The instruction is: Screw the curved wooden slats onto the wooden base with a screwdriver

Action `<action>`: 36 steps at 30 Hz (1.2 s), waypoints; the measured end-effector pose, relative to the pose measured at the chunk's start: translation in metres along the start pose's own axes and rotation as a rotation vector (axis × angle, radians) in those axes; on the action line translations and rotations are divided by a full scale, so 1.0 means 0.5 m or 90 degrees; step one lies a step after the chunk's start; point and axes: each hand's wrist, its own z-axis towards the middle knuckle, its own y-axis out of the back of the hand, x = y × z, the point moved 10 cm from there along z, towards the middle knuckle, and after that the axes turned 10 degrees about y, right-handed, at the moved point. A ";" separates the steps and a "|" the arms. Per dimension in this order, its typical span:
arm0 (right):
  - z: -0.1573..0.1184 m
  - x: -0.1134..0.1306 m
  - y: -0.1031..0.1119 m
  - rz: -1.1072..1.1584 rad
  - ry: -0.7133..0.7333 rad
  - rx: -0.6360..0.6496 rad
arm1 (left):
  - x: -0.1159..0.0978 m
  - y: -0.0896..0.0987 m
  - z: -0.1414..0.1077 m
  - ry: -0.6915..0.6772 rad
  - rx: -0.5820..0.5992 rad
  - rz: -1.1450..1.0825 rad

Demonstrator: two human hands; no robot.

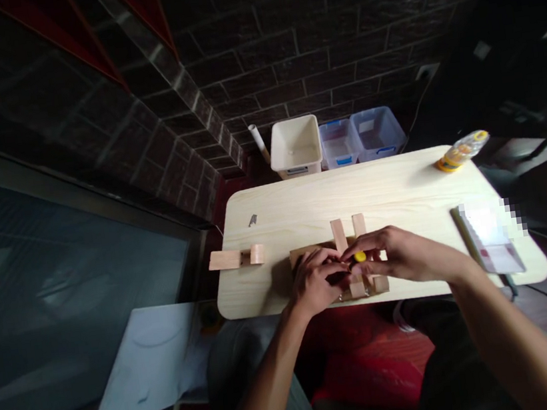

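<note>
My right hand [395, 253] is closed, its thumb and fingers curled around a small yellow-ended thing [359, 256] whose lower part is hidden. Against its fingertips, my left hand [316, 281] has its fingers bent together; what they pinch cannot be made out. Both hands rest over a wooden assembly near the table's front edge. A longer wooden piece [301, 253] shows beyond the left knuckles. Two flat wooden strips, one upright [338, 234] and one farther right [359, 223], stick out on the far side. Wooden blocks [357, 287] show on the near side.
On the pale table [294, 205] lie a wooden piece with a rounded end [225, 260], overhanging the left edge, and small dark slender pieces [252, 220]. A clear bottle with yellow ends [463, 152] and a lit-screen device [495, 246] stand right. Bins [294, 143] sit behind.
</note>
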 end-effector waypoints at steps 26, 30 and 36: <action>-0.008 -0.051 -0.015 0.231 -0.007 0.028 | -0.013 0.014 -0.004 0.045 -0.011 -0.016; -0.006 -0.051 -0.014 0.211 -0.006 0.025 | -0.012 0.022 -0.030 0.043 -0.051 -0.022; -0.007 -0.027 0.004 0.128 0.006 -0.019 | -0.028 0.018 -0.065 0.084 -0.150 0.042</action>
